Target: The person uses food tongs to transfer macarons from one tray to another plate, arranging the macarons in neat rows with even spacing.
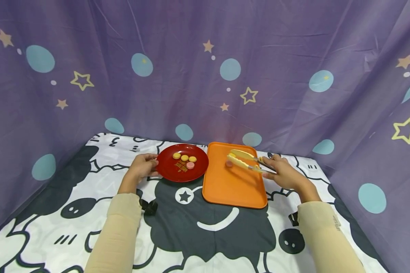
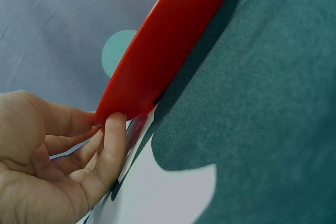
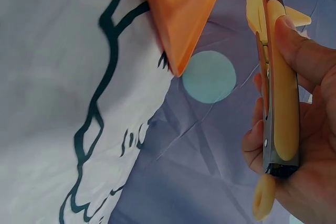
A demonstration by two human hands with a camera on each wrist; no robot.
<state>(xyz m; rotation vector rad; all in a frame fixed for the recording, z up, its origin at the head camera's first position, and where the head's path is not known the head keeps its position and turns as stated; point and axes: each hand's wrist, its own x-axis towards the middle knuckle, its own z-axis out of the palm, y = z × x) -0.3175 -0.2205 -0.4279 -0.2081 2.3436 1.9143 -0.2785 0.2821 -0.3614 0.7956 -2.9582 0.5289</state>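
My left hand (image 1: 141, 167) pinches the left rim of a round red plate (image 1: 169, 172), thumb on top and fingers below in the left wrist view. On this plate lie several small yellow discs (image 1: 185, 158) and one pink disc (image 1: 190, 165). Tongs (image 1: 240, 163) with pale yellow tips and metal arms are gripped in my right hand (image 1: 287, 174). Their tips hover over the upper part of an orange tray (image 1: 234, 189), spread apart. By the tips are a yellow piece (image 1: 232, 155) and a pink piece (image 1: 229, 163); whether the tongs touch either, I cannot tell.
A black-and-white cartoon cloth (image 1: 215, 242) covers the table. The tray stands right beside the plate. Behind and at both sides hangs a purple curtain (image 1: 191, 91) with stars and blue ovals, close to the table's far edge.
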